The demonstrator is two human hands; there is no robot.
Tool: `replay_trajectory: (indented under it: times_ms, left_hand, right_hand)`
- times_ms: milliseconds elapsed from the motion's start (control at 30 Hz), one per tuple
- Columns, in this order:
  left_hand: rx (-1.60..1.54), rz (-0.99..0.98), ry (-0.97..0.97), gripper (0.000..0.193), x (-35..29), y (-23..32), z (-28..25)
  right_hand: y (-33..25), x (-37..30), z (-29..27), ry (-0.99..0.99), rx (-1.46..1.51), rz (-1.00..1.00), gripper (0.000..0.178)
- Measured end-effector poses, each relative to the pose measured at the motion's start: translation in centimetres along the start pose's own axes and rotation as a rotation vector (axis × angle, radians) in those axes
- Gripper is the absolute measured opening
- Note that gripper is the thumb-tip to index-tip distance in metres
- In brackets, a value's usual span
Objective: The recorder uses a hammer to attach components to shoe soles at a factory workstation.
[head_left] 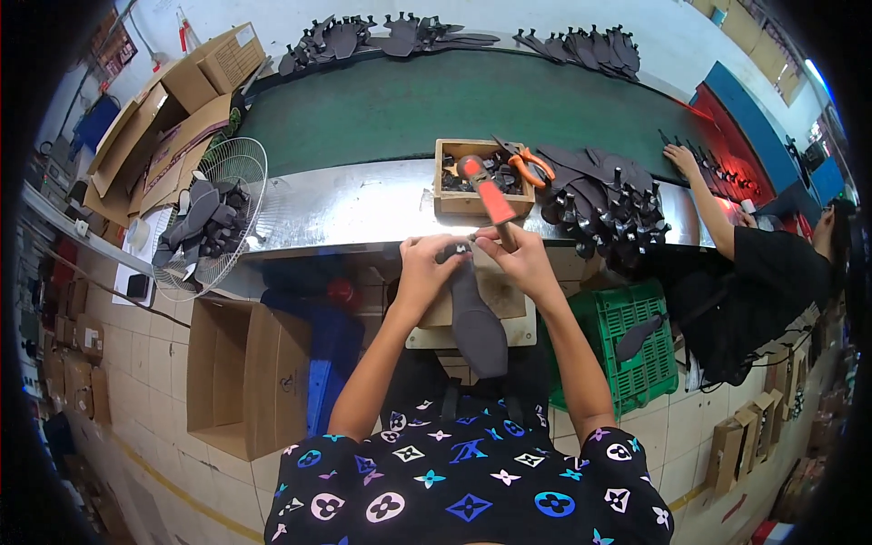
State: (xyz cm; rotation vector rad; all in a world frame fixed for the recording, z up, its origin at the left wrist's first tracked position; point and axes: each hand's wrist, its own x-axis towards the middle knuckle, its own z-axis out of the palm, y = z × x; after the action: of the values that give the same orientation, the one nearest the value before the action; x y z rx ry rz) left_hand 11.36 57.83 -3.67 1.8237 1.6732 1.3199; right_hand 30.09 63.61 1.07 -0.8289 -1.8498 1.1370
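Note:
A dark grey shoe sole (476,329) hangs toe-down in front of me, over a pale work block. My left hand (425,271) grips its narrow upper end, where a small black piece with light metal bits shows. In my right hand (521,262) is a hammer (495,202) with a red shaft, its head raised toward the table. The right fingertips also come close to the sole's upper end; whether they pinch a small part there cannot be made out. Just beyond stands a wooden box (440,207) of small black parts, with orange-handled pliers (530,167) on its edge.
Soles with black fittings pile up (599,195) right of the box. Behind runs a green conveyor belt (381,113). A wire basket (257,195) of soles and a cardboard box (218,377) are left. A green crate (627,377) and a co-worker's arm (708,195) are right.

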Motion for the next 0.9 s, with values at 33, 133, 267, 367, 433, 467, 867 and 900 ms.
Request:
replay_trajectory:
  times_ms: [33, 133, 267, 367, 433, 467, 867, 900]
  left_hand:
    - [0.052, -0.026, -0.002, 0.029, -0.2, 0.2, 0.0]
    - [0.098, -0.004, 0.051, 0.03, -0.4, 0.6, -0.1]
    - [0.051, -0.018, 0.055, 0.028, -0.4, 0.8, -0.2]
    - [0.158, 0.044, 0.032, 0.035, -0.3, 0.5, -0.2]
    - [-0.153, -0.018, 0.105, 0.027, -0.2, 0.3, -0.1]
    - [-0.154, -0.02, 0.105, 0.027, -0.1, 0.2, -0.2]
    - [-0.348, -0.135, -0.113, 0.031, 0.6, -1.0, -0.5]
    - [-0.347, -0.141, -0.12, 0.031, 0.7, -1.1, -0.6]
  right_hand:
    - [0.3, 0.1, 0.3, -0.025, 0.019, 0.037, 0.024]
    - [0.2, 0.3, 0.5, -0.096, -0.161, 0.023, 0.021]
    - [0.2, 0.6, 0.8, -0.114, -0.292, -0.067, 0.017]
    - [0.9, 0.5, 0.8, -0.089, -0.312, -0.197, 0.017]
    - [0.2, 0.2, 0.8, -0.081, -0.354, -0.245, 0.018]
    - [-0.2, 0.1, 0.8, -0.071, -0.396, -0.294, 0.02]
    - [-7.8, -5.5, -0.8, 0.057, -0.111, 0.105, 0.029]
    - [-8.2, -6.5, -0.9, 0.059, -0.106, 0.112, 0.029]
